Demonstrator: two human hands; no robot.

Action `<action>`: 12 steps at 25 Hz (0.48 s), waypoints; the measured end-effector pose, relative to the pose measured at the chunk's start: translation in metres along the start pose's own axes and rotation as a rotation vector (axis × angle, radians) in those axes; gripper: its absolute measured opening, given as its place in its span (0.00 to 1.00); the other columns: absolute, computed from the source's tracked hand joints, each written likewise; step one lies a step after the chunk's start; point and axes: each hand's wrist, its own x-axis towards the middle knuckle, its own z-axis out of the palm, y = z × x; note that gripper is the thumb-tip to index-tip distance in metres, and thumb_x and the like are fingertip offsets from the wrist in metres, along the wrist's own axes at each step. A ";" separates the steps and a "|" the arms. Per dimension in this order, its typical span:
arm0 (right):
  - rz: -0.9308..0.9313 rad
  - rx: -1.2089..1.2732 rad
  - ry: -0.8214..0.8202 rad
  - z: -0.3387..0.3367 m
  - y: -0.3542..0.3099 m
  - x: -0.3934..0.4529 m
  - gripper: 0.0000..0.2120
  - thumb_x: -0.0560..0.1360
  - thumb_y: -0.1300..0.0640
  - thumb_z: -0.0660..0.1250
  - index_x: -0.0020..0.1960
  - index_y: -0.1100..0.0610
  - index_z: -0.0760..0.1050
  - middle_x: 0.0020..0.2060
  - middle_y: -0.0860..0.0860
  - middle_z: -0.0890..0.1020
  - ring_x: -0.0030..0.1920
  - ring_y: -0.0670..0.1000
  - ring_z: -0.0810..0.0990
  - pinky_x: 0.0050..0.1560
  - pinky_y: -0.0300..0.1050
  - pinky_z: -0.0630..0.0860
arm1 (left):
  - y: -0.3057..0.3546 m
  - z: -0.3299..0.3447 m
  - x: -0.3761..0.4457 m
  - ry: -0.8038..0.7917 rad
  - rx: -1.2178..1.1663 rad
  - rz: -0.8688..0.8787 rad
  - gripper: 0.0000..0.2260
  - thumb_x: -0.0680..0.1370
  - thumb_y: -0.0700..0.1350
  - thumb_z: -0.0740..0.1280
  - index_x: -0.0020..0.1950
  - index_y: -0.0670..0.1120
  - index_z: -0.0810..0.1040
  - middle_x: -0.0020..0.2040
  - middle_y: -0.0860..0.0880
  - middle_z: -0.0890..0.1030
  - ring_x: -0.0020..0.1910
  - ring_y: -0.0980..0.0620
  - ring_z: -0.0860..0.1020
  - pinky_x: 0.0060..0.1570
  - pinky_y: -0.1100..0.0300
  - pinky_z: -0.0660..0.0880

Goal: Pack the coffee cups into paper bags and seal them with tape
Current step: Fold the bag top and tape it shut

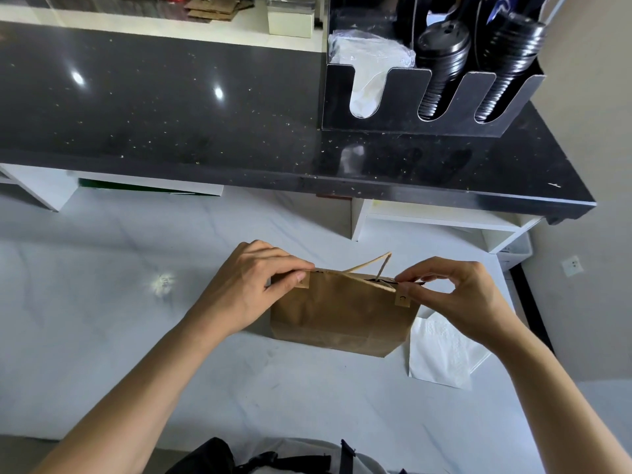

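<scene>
A brown paper bag (338, 316) stands upright on the white counter (136, 319), its twisted paper handles (372, 266) sticking up at the top. My left hand (253, 289) pinches the bag's top left corner, where a small tape tab (302, 280) sits. My right hand (458, 295) pinches the top right edge just above a second tape tab (403, 299). The bag's mouth is nearly closed and its contents are hidden. No coffee cup shows.
A white napkin (441, 350) lies right of the bag. Behind it runs a raised black counter (171, 114) carrying a black organiser (431, 104) with stacked black lids (441, 66) and a plastic-wrapped stack (369, 63). White shelves (444, 220) sit beneath.
</scene>
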 end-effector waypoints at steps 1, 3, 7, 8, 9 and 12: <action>-0.004 -0.001 0.015 0.002 0.001 -0.001 0.06 0.74 0.57 0.76 0.46 0.45 0.86 0.44 0.38 0.86 0.51 0.43 0.83 0.52 0.29 0.74 | 0.000 0.001 0.000 0.007 0.000 0.007 0.12 0.82 0.57 0.62 0.60 0.59 0.83 0.51 0.65 0.83 0.53 0.58 0.75 0.59 0.57 0.71; -0.018 -0.004 0.046 0.004 0.002 -0.003 0.06 0.74 0.57 0.76 0.46 0.45 0.86 0.44 0.38 0.86 0.51 0.43 0.83 0.52 0.30 0.74 | -0.001 0.003 -0.001 0.014 0.002 0.014 0.12 0.82 0.57 0.62 0.59 0.59 0.84 0.50 0.65 0.82 0.52 0.58 0.76 0.58 0.57 0.71; -0.029 0.018 0.089 0.009 0.004 -0.005 0.06 0.75 0.58 0.76 0.46 0.47 0.86 0.44 0.39 0.86 0.51 0.45 0.83 0.53 0.34 0.74 | 0.000 0.004 -0.001 0.030 0.013 0.031 0.14 0.83 0.57 0.60 0.58 0.57 0.84 0.50 0.64 0.82 0.51 0.57 0.76 0.57 0.58 0.70; -0.027 0.026 0.095 0.011 0.005 -0.006 0.06 0.75 0.58 0.76 0.45 0.47 0.86 0.44 0.39 0.86 0.51 0.46 0.83 0.54 0.34 0.74 | 0.002 0.004 -0.002 0.035 0.015 0.031 0.14 0.83 0.56 0.60 0.58 0.57 0.84 0.50 0.64 0.82 0.51 0.57 0.76 0.57 0.59 0.70; -0.026 0.032 0.101 0.012 0.005 -0.007 0.06 0.75 0.59 0.76 0.45 0.47 0.86 0.44 0.39 0.86 0.52 0.46 0.83 0.54 0.34 0.74 | 0.003 0.004 -0.002 0.034 0.017 0.026 0.13 0.83 0.56 0.60 0.57 0.58 0.84 0.51 0.64 0.82 0.51 0.57 0.76 0.57 0.58 0.70; -0.019 0.050 0.111 0.012 0.009 -0.010 0.07 0.75 0.59 0.76 0.46 0.47 0.86 0.44 0.39 0.86 0.52 0.46 0.83 0.55 0.36 0.75 | 0.004 0.003 -0.002 0.018 0.027 0.019 0.12 0.82 0.57 0.61 0.58 0.59 0.83 0.51 0.65 0.82 0.52 0.56 0.76 0.57 0.57 0.71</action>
